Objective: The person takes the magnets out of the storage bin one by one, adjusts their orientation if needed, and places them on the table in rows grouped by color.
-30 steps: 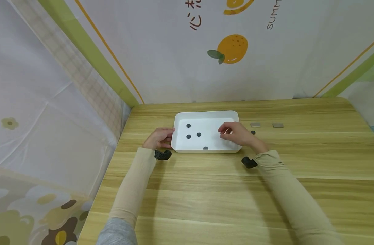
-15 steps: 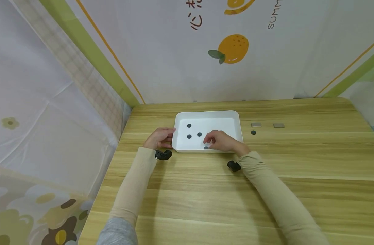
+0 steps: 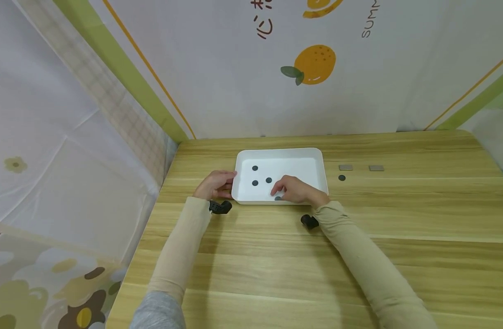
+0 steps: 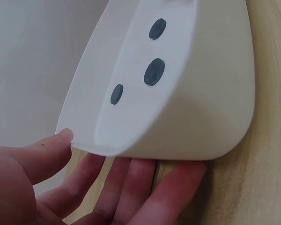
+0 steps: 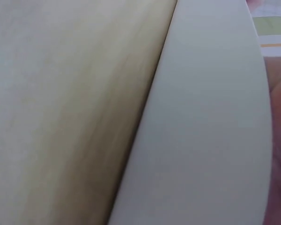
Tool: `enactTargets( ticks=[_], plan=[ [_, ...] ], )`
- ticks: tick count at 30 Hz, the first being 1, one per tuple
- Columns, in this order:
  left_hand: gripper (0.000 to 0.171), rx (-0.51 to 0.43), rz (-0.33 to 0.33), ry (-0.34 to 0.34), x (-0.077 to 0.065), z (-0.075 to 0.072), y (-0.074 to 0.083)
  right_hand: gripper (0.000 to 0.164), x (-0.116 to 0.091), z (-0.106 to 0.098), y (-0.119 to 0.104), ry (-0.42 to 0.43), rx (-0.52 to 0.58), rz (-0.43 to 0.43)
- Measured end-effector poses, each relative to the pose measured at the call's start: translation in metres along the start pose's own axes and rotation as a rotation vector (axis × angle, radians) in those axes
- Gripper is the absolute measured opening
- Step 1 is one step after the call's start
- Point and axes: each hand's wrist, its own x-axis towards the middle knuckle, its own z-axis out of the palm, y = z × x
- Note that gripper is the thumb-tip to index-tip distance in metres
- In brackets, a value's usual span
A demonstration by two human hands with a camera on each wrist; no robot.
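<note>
The left hand point(image 3: 216, 183) held the left end of the white tray point(image 3: 305, 165), its thumb at the rim and its fingers spread below against the outer wall. The tray stretched away to that hand's right, over the wooden table point(image 3: 251, 265).

The right hand point(image 3: 294, 189) reached over the tray's near wall, with its fingers bent down inside. Whether it pinched anything could not be told: its fingertips were too small in the head view and behind the tray wall in the right wrist view.

The nearest dark disc point(image 3: 278, 198) lay just below its fingers, on the person's side, partly hidden. A second disc point(image 3: 269, 180) sat near the fingertips, up and left; a third disc point(image 3: 255, 183) and a fourth disc point(image 3: 255, 168) lay farther left, between both hands. Outside the tray, to the right hand's right and beyond it, lay a loose disc point(image 3: 342, 177), one grey rectangle point(image 3: 345, 167) and another grey rectangle point(image 3: 376, 168).
</note>
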Motion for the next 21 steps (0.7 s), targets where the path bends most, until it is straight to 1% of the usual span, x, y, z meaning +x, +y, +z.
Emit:
enactTargets(
  ticks=[4, 12, 18, 21],
  plan=[
    [0.039, 0.003, 0.007, -0.006, -0.0002, -0.0006, -0.0005, 0.027, 0.0013, -0.0013, 0.001, -0.017, -0.004, -0.019],
    [0.038, -0.01, 0.0, -0.001, 0.0006, -0.0006, -0.0007, 0.029, 0.0023, -0.0037, 0.0037, -0.019, -0.006, -0.033],
    [0.039, -0.003, 0.003, -0.008, -0.0004, -0.0002, -0.0001, 0.02, 0.001, -0.0037, 0.0044, 0.002, -0.049, -0.018],
    [0.039, -0.003, -0.001, 0.0, 0.0003, 0.0, -0.0006, 0.016, 0.0006, -0.0031, 0.0048, 0.013, -0.053, -0.007]
  ],
)
